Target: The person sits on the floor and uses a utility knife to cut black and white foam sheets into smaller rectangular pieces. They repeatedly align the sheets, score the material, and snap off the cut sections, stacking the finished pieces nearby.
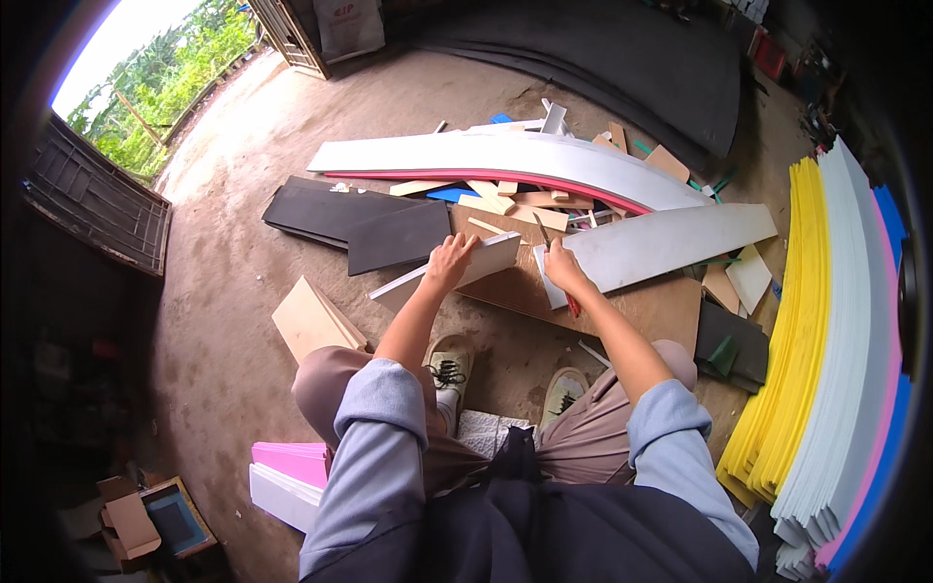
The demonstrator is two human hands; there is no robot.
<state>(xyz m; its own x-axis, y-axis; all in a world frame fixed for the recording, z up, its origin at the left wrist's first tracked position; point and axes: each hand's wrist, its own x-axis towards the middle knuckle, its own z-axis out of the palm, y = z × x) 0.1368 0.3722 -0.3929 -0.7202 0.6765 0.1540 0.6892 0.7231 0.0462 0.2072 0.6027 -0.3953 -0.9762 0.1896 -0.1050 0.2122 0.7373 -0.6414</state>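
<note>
My left hand is closed on the top edge of a white foam board piece, which is tilted over the near left end of a brown wooden board. My right hand grips a slim red-handled knife. Its narrow dark blade points up and away from me, and the red handle shows below my fist. Just beyond and right of that hand, a long white sheet lies across the brown board. The two hands are a short distance apart, and the blade does not appear to touch the board piece.
Black sheets lie at left, with a long curved white sheet over scattered offcuts beyond. Tan pieces rest by my left knee, pink sheets farther back. Tall yellow sheets stand at right. An open doorway is far left.
</note>
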